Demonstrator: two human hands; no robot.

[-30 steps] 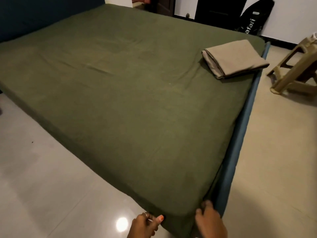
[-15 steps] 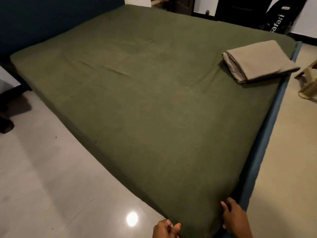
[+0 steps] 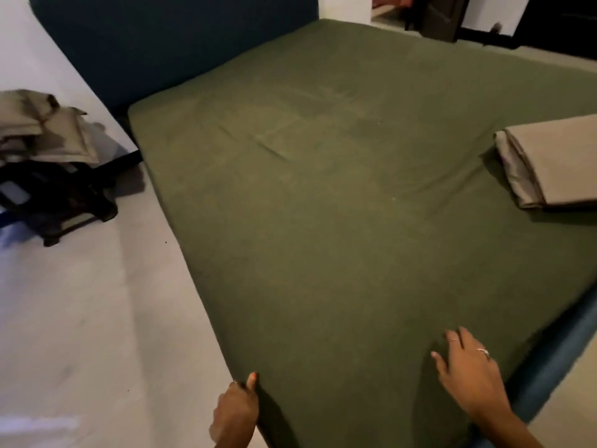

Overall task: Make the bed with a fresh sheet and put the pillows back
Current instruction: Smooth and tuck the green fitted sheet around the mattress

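The folded tan sheet (image 3: 552, 166) lies at the right edge of the frame on the green bed (image 3: 323, 189), up and right of both hands; the right hand (image 3: 468, 370) is nearer. Its grip is spread flat on the mattress. The left hand (image 3: 237, 405) curls against the bed's bottom corner, thumb up.

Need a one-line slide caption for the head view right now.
Left hand grips the green sheet at the mattress corner; right hand presses it flat.
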